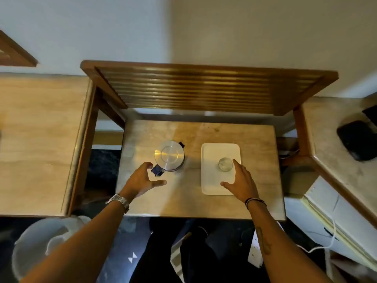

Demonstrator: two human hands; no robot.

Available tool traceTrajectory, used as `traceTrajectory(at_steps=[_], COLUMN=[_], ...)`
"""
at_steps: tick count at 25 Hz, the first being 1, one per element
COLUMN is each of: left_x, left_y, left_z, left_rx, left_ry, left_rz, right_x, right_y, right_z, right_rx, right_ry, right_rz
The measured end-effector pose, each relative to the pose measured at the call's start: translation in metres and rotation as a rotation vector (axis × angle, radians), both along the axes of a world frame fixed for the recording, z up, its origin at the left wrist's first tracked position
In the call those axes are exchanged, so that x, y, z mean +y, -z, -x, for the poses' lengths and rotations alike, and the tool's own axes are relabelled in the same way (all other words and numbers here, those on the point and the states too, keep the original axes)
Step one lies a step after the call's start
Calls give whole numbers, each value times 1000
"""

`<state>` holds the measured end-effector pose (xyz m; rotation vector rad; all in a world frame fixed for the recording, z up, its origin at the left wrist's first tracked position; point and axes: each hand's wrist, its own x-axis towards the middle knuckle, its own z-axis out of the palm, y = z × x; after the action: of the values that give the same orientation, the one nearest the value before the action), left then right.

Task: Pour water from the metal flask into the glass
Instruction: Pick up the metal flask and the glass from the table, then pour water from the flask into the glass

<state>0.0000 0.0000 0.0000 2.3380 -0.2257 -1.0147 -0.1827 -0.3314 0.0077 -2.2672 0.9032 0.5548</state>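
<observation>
Steel flask [169,155] sits left of centre on the stone table [183,201], lid on, seen from straight above; dark handle [157,170] sticks out toward the near left, dark spout nub on its far right. Left hand [140,180] is just near of that handle, fingers spread and curled into an open claw, thumb out to the right, gripping nothing, apart from the handle by a small gap. Watch on that wrist. To the right, white tray [212,186] with the glass [225,164] standing upright on its right half; can't tell whether there's water in it. Right hand [241,180] hovers over the tray's near-right part, fingers splayed, index tip right beside the glass rim; contact unclear from this angle, and it holds nothing. Step, as I read it: reach phase, pour not started, flask not lifted. Next move likely needs the left hand to close on the handle and the right to steady the glass, then lift, carry the flask rightward over the glass and tilt spout-first. Risk: spout points away from the glass, so the flask needs turning before the tilt.
</observation>
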Motion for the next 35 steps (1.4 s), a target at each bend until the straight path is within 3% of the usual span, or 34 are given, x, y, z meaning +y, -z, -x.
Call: traceTrajectory(at_steps=[6, 11, 17, 23, 26, 30, 35], left_x=[-3, -7, -16, -17, 2, 4, 2], left_y=[63, 86, 80, 22, -40, -166, -356], left_z=[5, 3, 0, -4, -4, -22, -47], left_rx=[55, 41, 43, 30, 10, -85, -241], left_ry=[-303, -293, -302, -340, -354, -385, -257], left_rz=[252, 335, 402, 442, 478, 628, 800], right_x=[-10, -8, 7, 39, 48, 54, 63], right_y=[99, 150, 143, 68, 7, -102, -270], right_z=[-10, -25, -31, -7, -7, -22, -42], right_rx=[-50, -192, -299, -414, -486, -638, -863], right_ry=[248, 439, 602, 540, 494, 407, 214], right_rz=[-71, -102, -69, -120, -150, -142, -192])
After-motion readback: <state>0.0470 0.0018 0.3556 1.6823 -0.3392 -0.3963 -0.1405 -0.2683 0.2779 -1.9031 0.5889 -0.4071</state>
